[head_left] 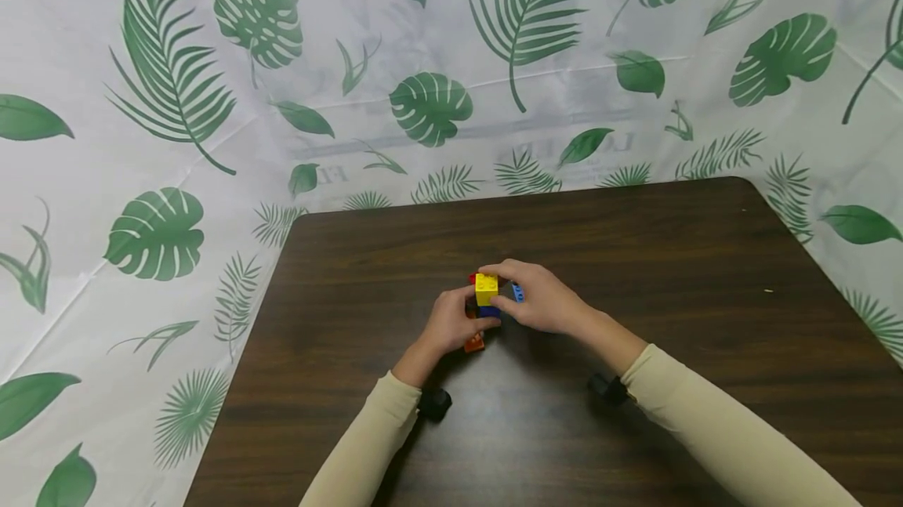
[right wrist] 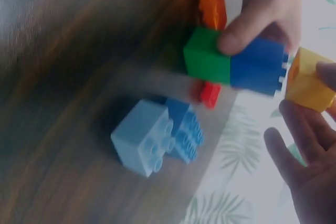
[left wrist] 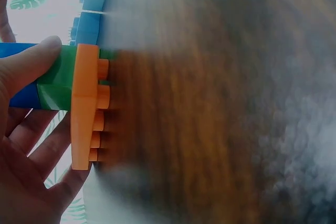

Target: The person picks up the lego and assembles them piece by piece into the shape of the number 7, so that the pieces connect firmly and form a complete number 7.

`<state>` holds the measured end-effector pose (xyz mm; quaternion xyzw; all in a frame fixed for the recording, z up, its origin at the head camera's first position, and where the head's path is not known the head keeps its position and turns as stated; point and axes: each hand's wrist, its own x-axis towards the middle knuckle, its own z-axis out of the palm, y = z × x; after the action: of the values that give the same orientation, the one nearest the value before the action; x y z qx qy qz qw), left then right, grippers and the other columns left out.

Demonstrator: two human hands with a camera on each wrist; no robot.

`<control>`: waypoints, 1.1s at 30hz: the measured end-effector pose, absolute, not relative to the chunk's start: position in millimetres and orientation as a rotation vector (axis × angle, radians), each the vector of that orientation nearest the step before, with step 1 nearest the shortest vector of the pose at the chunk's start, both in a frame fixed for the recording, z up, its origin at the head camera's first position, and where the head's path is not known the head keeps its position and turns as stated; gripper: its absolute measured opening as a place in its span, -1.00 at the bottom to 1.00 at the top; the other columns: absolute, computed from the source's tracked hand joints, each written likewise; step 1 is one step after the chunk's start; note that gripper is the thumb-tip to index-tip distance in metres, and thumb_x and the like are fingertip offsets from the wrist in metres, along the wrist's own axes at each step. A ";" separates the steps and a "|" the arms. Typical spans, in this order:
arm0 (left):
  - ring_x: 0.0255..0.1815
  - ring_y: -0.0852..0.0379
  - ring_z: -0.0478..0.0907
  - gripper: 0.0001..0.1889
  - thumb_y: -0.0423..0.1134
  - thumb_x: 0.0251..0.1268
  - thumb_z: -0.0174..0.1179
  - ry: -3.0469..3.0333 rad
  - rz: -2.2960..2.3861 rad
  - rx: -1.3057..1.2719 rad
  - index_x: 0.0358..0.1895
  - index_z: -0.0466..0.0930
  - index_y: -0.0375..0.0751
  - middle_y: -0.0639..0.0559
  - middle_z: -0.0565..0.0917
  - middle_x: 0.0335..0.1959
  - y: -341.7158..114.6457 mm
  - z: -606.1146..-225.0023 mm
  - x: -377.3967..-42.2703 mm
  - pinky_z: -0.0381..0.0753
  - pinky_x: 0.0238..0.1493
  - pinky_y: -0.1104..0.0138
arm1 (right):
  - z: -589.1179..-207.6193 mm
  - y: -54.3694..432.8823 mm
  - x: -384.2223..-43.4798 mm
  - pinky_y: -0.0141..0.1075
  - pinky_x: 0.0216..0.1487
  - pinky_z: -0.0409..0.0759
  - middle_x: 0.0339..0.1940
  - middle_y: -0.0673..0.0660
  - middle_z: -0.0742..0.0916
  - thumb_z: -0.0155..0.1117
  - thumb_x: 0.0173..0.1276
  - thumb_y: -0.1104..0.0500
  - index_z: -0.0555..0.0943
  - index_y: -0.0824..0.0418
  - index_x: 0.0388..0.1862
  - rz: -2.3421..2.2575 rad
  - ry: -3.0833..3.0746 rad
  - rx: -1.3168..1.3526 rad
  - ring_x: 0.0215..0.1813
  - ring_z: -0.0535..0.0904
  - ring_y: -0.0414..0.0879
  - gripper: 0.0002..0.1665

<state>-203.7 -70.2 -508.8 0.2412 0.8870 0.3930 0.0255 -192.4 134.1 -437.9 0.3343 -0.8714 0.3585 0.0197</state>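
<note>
Both sleeves cross the dark worktop (head_left: 635,240). Left hand (head_left: 447,324) grips a block stack (right wrist: 233,64) (orange, green, blue) mid-worktop; right hand (head_left: 539,297) pinches the yellow block (head_left: 486,288) atop it. Light-blue blocks (right wrist: 155,135) lie beside.

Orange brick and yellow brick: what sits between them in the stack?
A green brick and a dark blue brick sit between the orange brick and yellow brick, clearest in the right wrist view.
</note>
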 end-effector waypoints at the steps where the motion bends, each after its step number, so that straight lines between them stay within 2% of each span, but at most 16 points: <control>1: -0.22 0.19 0.65 -0.57 -0.08 0.08 0.49 2.749 1.218 0.754 0.02 0.64 -0.10 0.06 0.73 -0.16 -70.0 -508.8 -203.8 0.63 -0.15 0.31 | -437.8 132.8 -191.1 -0.04 0.03 0.59 0.09 0.04 0.66 0.42 0.30 0.18 0.52 0.16 0.30 1.084 -2.699 1.043 -0.03 0.60 -0.02 -0.41; 10: -0.21 0.19 0.65 -0.59 -0.07 0.08 0.49 2.742 1.229 0.753 -0.01 0.65 -0.10 0.06 0.73 -0.16 -69.9 -508.8 -203.4 0.63 -0.13 0.31 | -439.1 130.5 -188.6 -0.08 0.05 0.59 0.09 0.06 0.66 0.44 0.26 0.22 0.54 0.15 0.28 1.026 -2.699 1.028 0.01 0.61 -0.04 -0.41; 17: -0.22 0.19 0.64 -0.58 -0.05 0.09 0.48 2.737 1.233 0.744 0.01 0.65 -0.09 0.06 0.72 -0.15 -69.7 -508.2 -204.3 0.62 -0.13 0.32 | -438.9 132.2 -190.0 -0.13 -0.11 0.57 0.07 0.07 0.67 0.43 0.28 0.22 0.53 0.15 0.30 1.018 -2.722 1.020 -0.19 0.58 0.04 -0.41; 24: -0.20 0.18 0.65 -0.56 -0.08 0.10 0.48 2.737 1.240 0.783 0.05 0.63 -0.10 0.05 0.72 -0.11 -69.1 -510.4 -206.4 0.63 -0.11 0.30 | -441.0 134.3 -190.3 -0.07 -0.06 0.59 0.07 0.08 0.68 0.43 0.28 0.21 0.54 0.14 0.30 1.000 -2.742 0.987 -0.18 0.62 0.02 -0.41; 33: -0.20 0.18 0.65 -0.57 -0.06 0.08 0.49 2.746 1.217 0.752 0.00 0.64 -0.09 0.06 0.72 -0.15 -70.4 -512.0 -206.2 0.63 -0.10 0.30 | -442.3 131.6 -188.5 -0.19 -0.20 0.56 0.03 0.07 0.68 0.43 0.26 0.25 0.53 0.18 0.30 0.942 -2.736 1.012 -0.24 0.60 0.02 -0.39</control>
<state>-206.2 -70.4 -512.0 0.2429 0.8866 0.3929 0.0227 -188.5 131.6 -442.3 0.3300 -0.8919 0.3070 0.0380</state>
